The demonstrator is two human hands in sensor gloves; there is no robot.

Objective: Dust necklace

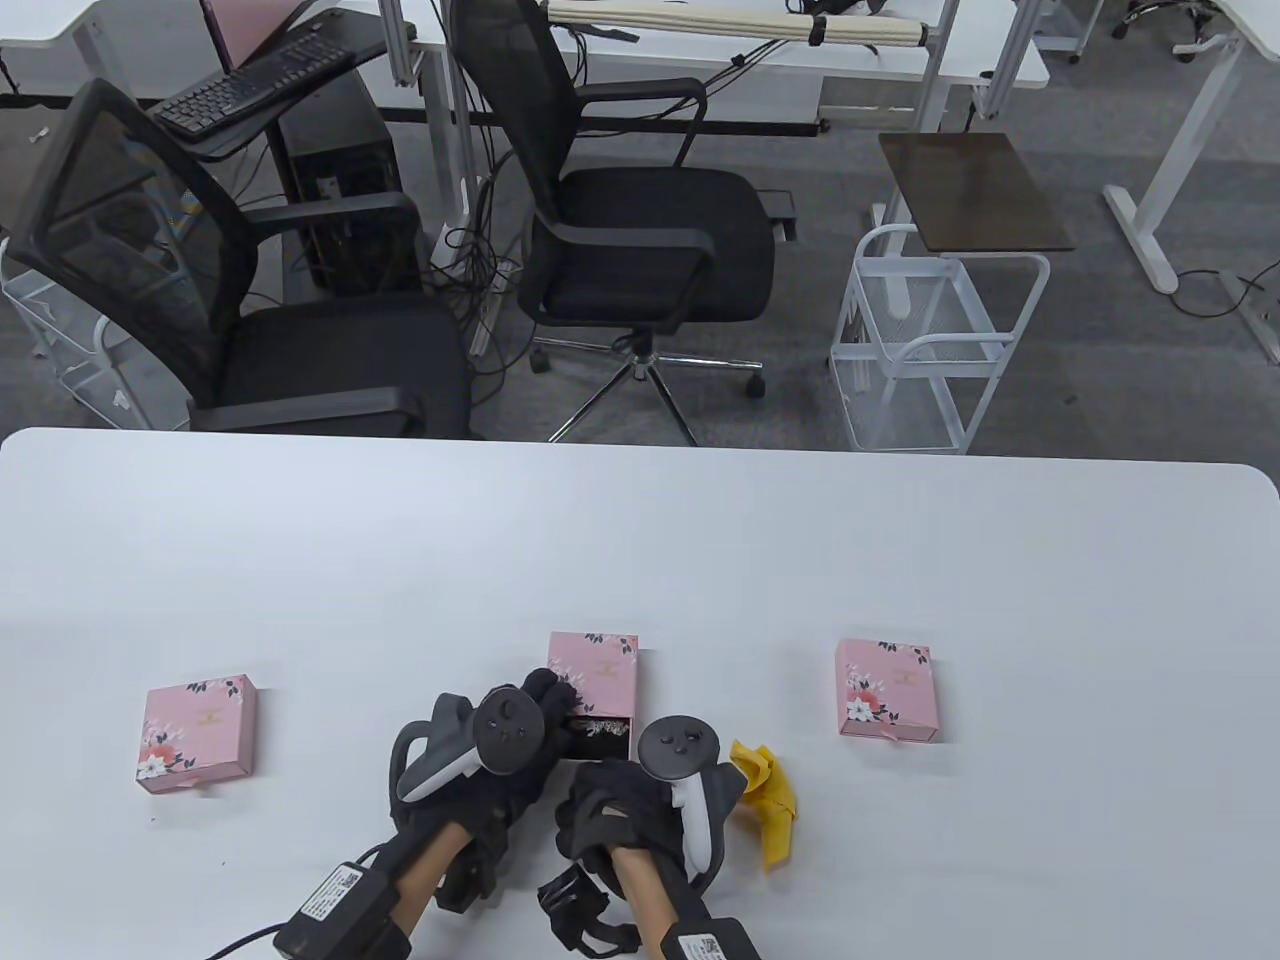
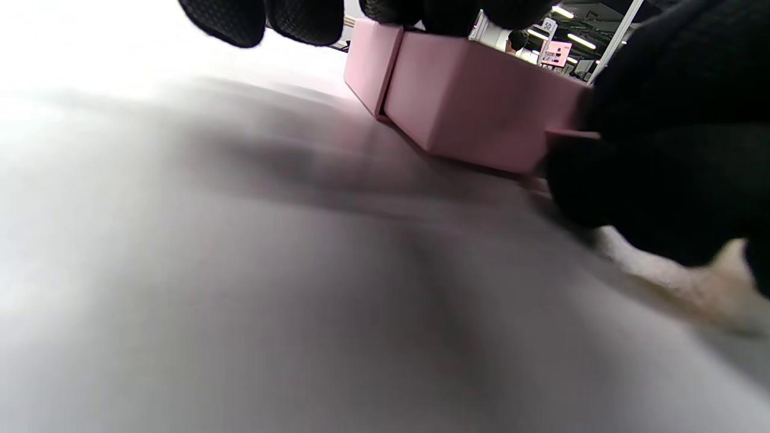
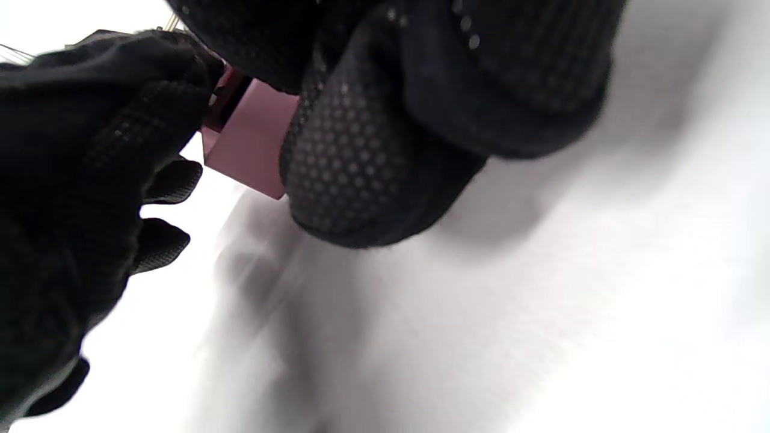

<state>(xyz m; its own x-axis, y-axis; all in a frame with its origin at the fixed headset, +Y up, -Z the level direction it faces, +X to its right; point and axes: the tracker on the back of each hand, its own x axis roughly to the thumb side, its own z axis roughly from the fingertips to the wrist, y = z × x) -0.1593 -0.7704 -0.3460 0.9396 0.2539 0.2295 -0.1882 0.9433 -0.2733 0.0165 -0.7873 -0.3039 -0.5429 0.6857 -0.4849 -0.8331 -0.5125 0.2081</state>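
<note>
Lying in the pulled-out drawer of the middle pink box (image 1: pixel 592 672), the necklace (image 1: pixel 600 729) shows to me only as a pale glittery tangle against a dark lining, half covered by my hands. The drawer sticks out of the box's near end, toward me. My left hand (image 1: pixel 520 745) reaches over the drawer's left side, its fingertips (image 2: pixel 301 18) curled down onto the top of the box in the left wrist view; whether they pinch the chain or only rest on the box I cannot tell. My right hand (image 1: pixel 610 805) sits just below the drawer with its fingers curled in; in the right wrist view the fingers (image 3: pixel 343 162) bunch tightly at the pink drawer corner (image 3: pixel 246 144), and the left wrist view shows a thin pink tab at the drawer's front running into the right glove, so it seems pinched there, though the contact itself is hidden. Just right of that hand a crumpled yellow cloth (image 1: pixel 768 795) lies on the white tabletop (image 1: pixel 640 540), apart from the box. Two more floral pink boxes lie closed, one well to the left (image 1: pixel 196 736) and one well to the right (image 1: pixel 886 690). Beyond the tabletop stand two black office chairs (image 1: pixel 640 230) and a white wire cart (image 1: pixel 930 350).
</note>
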